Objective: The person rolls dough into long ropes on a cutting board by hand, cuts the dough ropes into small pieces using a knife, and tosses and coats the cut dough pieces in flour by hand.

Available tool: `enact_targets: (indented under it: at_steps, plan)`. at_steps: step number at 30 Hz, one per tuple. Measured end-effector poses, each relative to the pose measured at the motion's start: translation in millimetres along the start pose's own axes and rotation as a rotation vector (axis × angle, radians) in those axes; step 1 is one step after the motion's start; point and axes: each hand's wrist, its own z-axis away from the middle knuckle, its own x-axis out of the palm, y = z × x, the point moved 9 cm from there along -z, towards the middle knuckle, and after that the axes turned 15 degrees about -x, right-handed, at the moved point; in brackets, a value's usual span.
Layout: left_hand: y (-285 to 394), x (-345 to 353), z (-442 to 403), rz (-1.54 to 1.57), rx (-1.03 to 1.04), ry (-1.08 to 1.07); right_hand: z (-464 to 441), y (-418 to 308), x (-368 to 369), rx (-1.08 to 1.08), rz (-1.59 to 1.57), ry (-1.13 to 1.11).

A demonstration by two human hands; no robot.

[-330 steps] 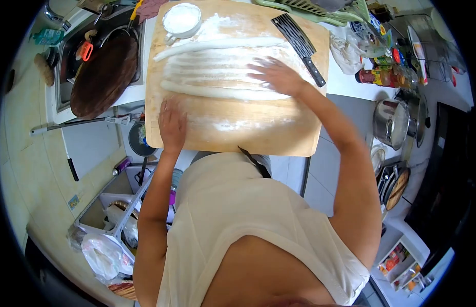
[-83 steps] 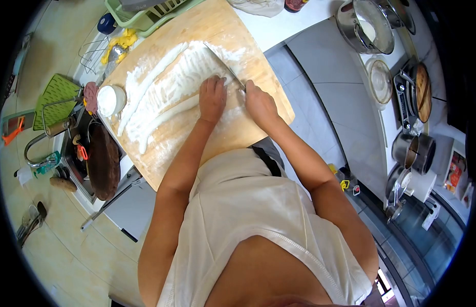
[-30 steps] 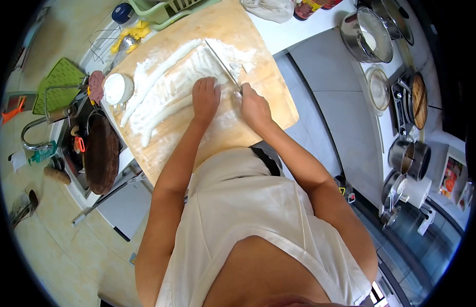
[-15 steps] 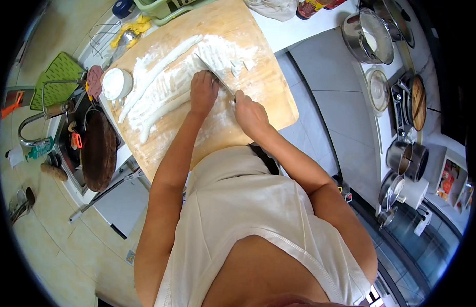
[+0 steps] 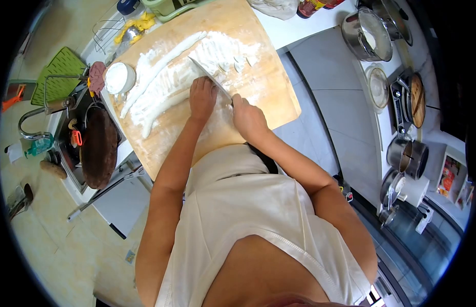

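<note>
On the floured wooden board (image 5: 222, 134), my left hand (image 5: 202, 98) is curled over the right end of a white dough rope (image 5: 166, 106). My right hand (image 5: 248, 116) grips a knife (image 5: 211, 78) by its handle. The blade slants up and left, just beyond my left fingertips. Whether its edge is in the dough is hidden by my fingers. A second dough rope (image 5: 164, 64) lies farther back in the flour. Small cut dough pieces (image 5: 239, 64) rest behind the knife, toward the right side of the board.
A white cup of flour (image 5: 120, 78) stands at the board's left edge. Left of it is a sink (image 5: 69, 169) with a large dark round lid or pan (image 5: 100, 148). A green basket (image 5: 169, 9) sits behind the board. Pots (image 5: 368, 36) line the right counter.
The knife has moved slightly left and down, closer along my left fingers. Another small dough piece shows behind the blade. The view has shifted a little.
</note>
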Motion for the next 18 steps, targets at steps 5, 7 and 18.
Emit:
enact_targets:
  at_steps: [5,7,18]
  plan:
    - [5,-2,5,0.006,0.060,0.003,9,-2,16,0.069,-0.007,-0.044]
    - [5,-1,5,0.010,0.067,-0.015,9,-1,19,0.075,-0.006,-0.041]
    - [-26,-22,0,0.138,-0.060,0.018,-36,9,16,0.007,0.009,0.105]
